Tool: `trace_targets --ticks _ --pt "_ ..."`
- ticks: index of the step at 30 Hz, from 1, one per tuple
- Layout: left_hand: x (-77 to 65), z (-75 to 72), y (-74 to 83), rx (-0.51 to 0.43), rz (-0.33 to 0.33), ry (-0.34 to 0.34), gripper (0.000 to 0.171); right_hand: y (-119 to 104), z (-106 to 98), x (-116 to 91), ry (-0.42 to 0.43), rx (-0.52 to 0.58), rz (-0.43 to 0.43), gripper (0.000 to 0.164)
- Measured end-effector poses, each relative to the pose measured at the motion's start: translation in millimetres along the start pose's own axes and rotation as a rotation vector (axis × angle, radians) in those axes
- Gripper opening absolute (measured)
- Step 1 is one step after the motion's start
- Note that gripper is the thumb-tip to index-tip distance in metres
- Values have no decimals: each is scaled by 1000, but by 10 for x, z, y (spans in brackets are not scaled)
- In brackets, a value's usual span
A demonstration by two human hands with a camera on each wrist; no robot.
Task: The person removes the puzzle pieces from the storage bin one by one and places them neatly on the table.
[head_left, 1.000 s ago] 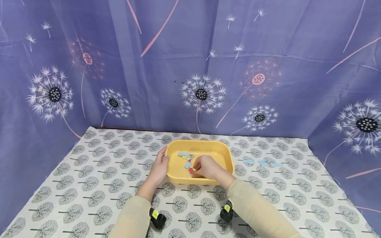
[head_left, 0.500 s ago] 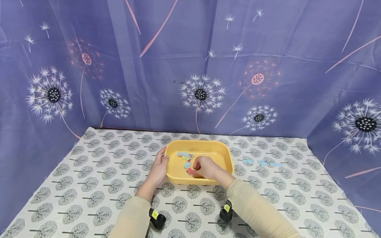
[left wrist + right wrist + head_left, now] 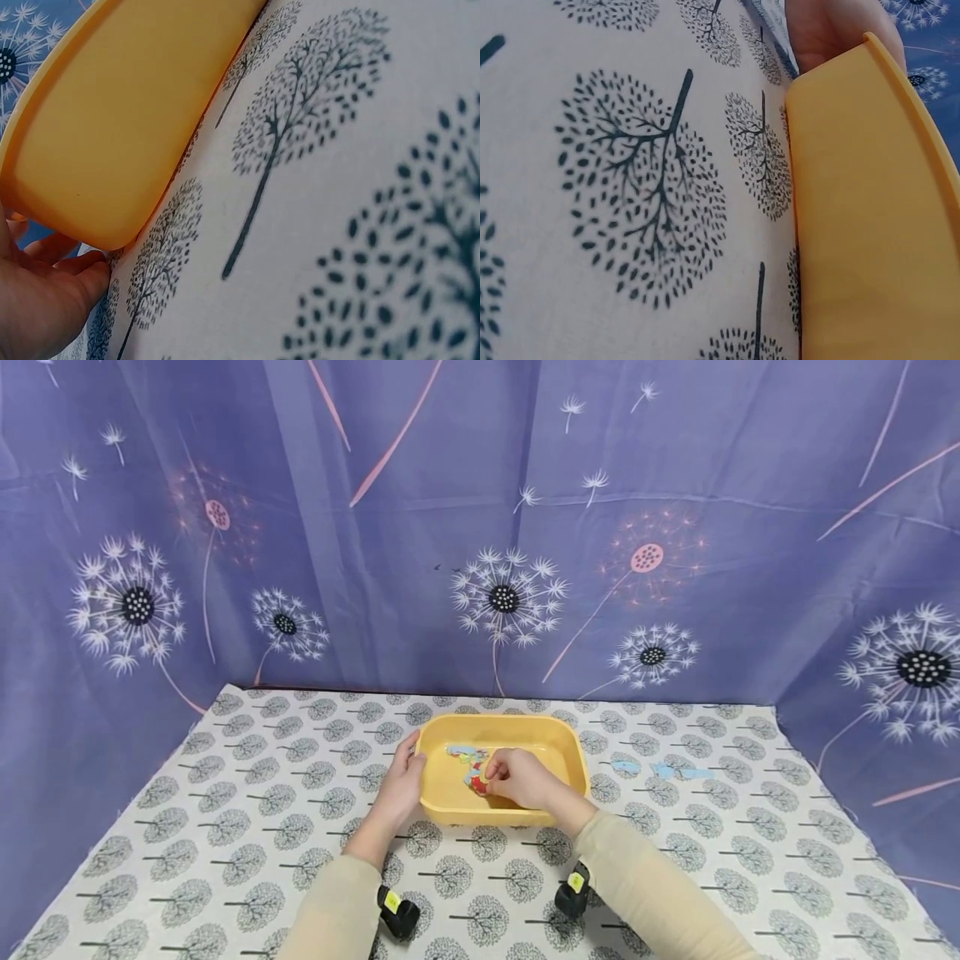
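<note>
A yellow plastic tray stands on the cloth-covered table. My left hand holds its left end, thumb at the rim and fingers along the outer wall. In the left wrist view, bent fingers lie against the tray's corner. My right hand reaches inside over the front wall and pinches a flat, puzzle-like red piece with some yellow, partly hidden by the fingers. Behind it on the tray floor lie small flat pieces, one light blue. The right wrist view shows mostly the tray's outer wall, which hides the fingertips.
To the right of the tray, light blue flat pieces lie on the table: an oval one and a longer one. A white cloth with tree prints covers the table. A purple dandelion curtain hangs behind.
The right fingertips have shifted slightly, and the red piece has moved a little left and back toward the blue pieces. The left hand and the tray stay in place.
</note>
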State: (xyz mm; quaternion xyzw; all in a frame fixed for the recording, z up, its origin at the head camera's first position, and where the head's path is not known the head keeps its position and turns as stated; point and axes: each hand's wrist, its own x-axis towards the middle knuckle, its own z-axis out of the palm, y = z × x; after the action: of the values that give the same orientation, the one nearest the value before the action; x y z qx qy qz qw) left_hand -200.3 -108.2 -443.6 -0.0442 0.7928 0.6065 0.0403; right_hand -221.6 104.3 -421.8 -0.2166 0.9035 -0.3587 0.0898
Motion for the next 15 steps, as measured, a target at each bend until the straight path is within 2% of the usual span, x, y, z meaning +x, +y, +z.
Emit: trace_targets --ticks 8,15 --pt "-5 11 -9 -11 7 -12 51 -17 -64 -29 63 63 38 9" --pt "-5 11 -10 -14 -2 -11 52 -13 -133 -78 113 136 124 15"
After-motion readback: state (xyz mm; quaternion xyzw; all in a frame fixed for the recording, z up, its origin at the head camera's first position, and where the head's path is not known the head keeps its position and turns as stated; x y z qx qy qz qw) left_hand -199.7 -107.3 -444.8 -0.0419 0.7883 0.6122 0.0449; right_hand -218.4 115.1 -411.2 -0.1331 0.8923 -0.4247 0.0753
